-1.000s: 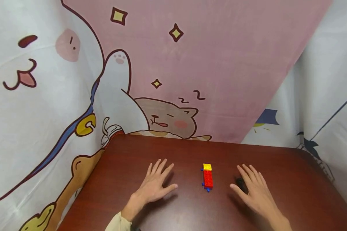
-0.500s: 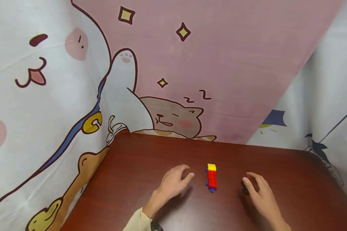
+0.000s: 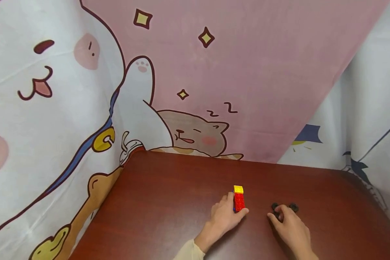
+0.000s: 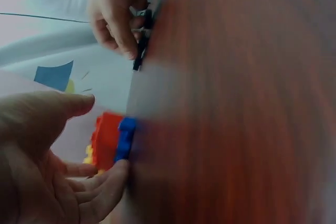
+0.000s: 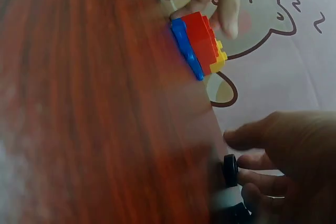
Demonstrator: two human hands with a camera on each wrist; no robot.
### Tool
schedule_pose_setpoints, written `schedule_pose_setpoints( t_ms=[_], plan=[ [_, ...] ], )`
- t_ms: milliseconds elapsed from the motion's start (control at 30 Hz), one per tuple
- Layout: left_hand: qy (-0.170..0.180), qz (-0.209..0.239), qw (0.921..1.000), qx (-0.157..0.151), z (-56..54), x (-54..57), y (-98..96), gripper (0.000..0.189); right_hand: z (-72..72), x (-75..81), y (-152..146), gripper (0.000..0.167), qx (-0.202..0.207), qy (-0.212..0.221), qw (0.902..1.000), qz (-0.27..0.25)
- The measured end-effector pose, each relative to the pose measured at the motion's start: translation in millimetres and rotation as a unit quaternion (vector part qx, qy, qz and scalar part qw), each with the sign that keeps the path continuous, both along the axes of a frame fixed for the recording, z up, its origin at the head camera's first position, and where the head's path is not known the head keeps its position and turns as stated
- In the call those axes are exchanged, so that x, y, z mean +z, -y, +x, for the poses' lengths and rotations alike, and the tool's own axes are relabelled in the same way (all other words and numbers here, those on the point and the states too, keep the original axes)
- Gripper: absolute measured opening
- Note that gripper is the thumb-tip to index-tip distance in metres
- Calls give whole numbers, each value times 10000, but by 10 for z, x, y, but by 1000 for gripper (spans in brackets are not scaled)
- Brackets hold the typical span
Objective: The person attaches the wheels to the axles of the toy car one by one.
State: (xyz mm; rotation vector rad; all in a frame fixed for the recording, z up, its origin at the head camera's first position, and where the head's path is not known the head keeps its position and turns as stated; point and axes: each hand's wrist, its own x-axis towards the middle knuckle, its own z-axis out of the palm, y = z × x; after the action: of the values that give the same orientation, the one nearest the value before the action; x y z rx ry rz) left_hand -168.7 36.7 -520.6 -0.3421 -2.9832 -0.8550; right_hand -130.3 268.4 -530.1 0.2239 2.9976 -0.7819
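A toy car body built of bricks [image 3: 239, 202], red with a yellow block at one end and blue axle parts underneath, sits on the brown table [image 3: 169, 180]. My left hand [image 3: 222, 216] reaches round it: fingertips are right at its left side, and the thumb is spread by its near end, apart from the red brick in the left wrist view. My right hand [image 3: 292, 227] is low over small black wheels, its thumb and fingers bent about one wheel [image 5: 230, 170]. A gap shows between the thumb tip and that wheel. Another wheel [image 3: 293, 207] lies just beyond the fingers.
One more black wheel [image 3: 274, 206] lies left of the right hand's fingers. A cloth printed with cartoon animals [image 3: 263, 72] hangs behind the table's far edge and along its sides.
My left hand has moved right from beside the car body to round it. The right hand has gone from spread fingers to bent ones, lower at the wheels. The view has shifted slightly left.
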Motion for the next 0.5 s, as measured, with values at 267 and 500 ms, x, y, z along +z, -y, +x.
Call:
schedule_pose_setpoints(
  t_ms=[267,500],
  plan=[
    [24,6,9997,228,-135,-75,-158,54,-66,-2,33,26,170,-380,9991,-86],
    [110,535,9981,278,-122,-144,-104,33,-38,-22,20,23,422,-331,9983,-239]
  ],
)
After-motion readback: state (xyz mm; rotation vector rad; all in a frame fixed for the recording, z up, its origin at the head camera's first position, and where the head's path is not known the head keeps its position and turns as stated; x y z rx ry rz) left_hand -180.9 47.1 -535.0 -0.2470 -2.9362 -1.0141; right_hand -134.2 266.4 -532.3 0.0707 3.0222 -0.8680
